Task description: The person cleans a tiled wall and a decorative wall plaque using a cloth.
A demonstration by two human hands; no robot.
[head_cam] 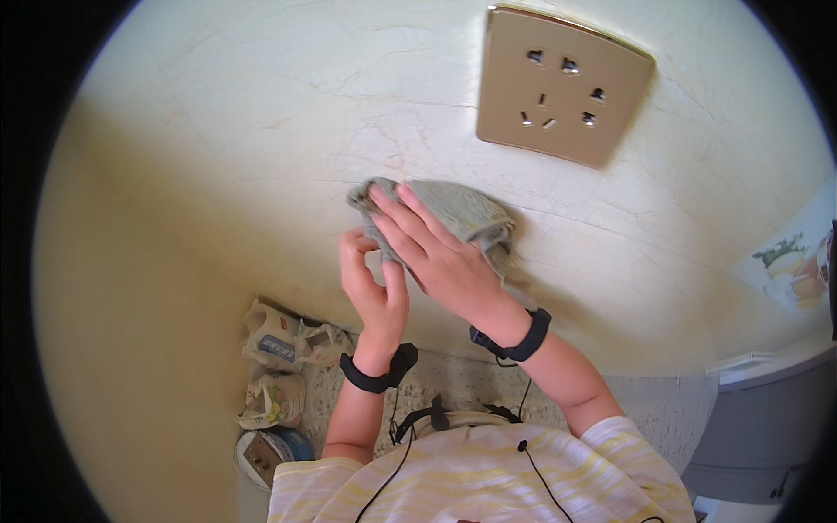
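A damp-looking grey cloth (461,202) lies bunched against a pale, marble-patterned wall (314,131). My right hand (444,261) is spread flat over the cloth and presses it to the wall, its fingers pointing up and left. Close below, my left hand (376,287) has its thumb and curled fingers at the cloth's lower left edge; the fingertips are partly hidden there. Black bands circle both wrists. Above and right of the cloth, a gold-coloured wall socket plate (562,85) with several slots is fixed to the wall.
Plastic bags (271,337) and a round container (265,457) stand low on the left, beside a yellowish side wall (137,327). Speckled flooring (444,379) shows below. Grey cabinets (752,418) are at lower right, below a food picture (794,268). Thin black cords hang near my body.
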